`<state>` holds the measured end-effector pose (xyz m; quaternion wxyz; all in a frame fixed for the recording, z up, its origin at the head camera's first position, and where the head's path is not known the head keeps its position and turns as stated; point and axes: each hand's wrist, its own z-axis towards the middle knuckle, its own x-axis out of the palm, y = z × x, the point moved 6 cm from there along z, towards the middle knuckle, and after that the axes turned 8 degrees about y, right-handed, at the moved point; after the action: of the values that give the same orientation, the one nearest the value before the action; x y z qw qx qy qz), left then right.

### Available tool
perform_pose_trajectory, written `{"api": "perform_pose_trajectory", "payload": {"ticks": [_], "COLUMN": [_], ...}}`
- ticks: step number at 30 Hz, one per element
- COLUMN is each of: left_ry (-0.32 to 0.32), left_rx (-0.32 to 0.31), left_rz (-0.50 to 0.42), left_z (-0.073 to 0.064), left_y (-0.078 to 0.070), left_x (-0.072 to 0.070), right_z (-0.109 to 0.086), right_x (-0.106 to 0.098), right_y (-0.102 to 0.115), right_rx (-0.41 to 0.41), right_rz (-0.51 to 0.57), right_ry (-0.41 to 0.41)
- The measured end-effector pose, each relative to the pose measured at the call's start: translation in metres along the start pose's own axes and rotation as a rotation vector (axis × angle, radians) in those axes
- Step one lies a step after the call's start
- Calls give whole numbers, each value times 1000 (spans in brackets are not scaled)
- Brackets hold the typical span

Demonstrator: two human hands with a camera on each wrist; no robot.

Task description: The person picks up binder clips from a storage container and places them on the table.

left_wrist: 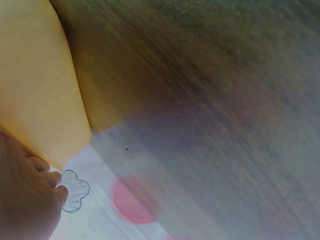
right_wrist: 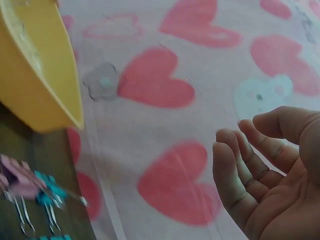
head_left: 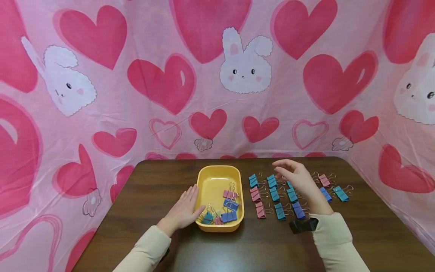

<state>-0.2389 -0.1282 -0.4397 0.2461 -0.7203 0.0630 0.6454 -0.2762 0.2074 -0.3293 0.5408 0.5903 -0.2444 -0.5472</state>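
A yellow tray [head_left: 217,228] stands on the table with several pink, blue and teal binder clips inside, among them a blue clip [head_left: 229,216]. Along its left rim lies my left hand [head_left: 182,207], fingers straight, thumb over the edge; the left wrist view shows these fingers against the tray's side [left_wrist: 40,75]. My right hand [head_left: 299,179] hovers above rows of binder clips right of the tray, partly hiding some. Its fingers are loosely bent with nothing between them, as the right wrist view shows [right_wrist: 270,175]. Near it lies a teal clip [head_left: 272,181].
Several more clips lie in rows on the dark wooden table [head_left: 159,173], including a pink clip [head_left: 324,180] and a teal clip [head_left: 341,193] at the right. A pink cloth [head_left: 234,105] with hearts and rabbits hangs behind the table and at its sides.
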Motion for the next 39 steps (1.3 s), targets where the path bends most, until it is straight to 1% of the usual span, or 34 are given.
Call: {"api": "perform_pose_trajectory", "payload": {"ticks": [7,12,19,21,25,30,34,39], "left_ry": [19,12,0,2,5,4,10,22], "left_rx": [-16,-11,-4,-6,-11,-14,-21,-33], "left_rz": [-4,-10,-9,-10,-2,-7,-5,-8], "left_z": [1,1,0,0,1,1,1,1], "left_y": [1,1,1,1,1,0,1,1], "left_x": [1,2,3,3,2,1,2,1], "right_z": [18,27,39,42,44,47,49,52], "right_x": [49,84,126,137,154,171,184,197], "right_y": [4,5,-4,-7,-11,-16,-22,-29], "right_rx": [-11,-7,14,22,35,26,58,97], "right_rz": [-2,15,83,75,68,93,116,98], "right_ry": [114,198,307,335,381,435,484,509]}}
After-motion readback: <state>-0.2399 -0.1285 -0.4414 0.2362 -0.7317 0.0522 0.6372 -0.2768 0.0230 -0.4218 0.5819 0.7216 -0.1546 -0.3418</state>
